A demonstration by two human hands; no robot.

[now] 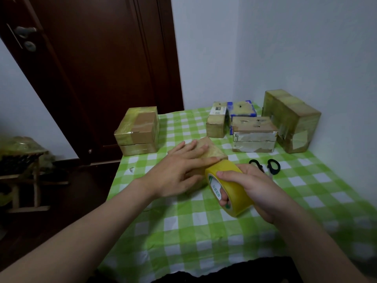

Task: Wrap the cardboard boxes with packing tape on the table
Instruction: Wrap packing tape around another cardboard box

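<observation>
left hand (179,170) lies flat, fingers straight, pressing the top of a tape-covered cardboard box (212,149) at the middle of the green-checked table (204,231). right hand (255,186) grips one yellow tape roll (238,199), fingers through its core and thumb over the rim, the roll touching the box's near right corner. one pair of black-handled scissors (268,166) lies just behind that hand. four more boxes (254,137) crowd the back right corner; a taped stack (138,129) sits at the far left edge, before a dark door (102,68).
</observation>
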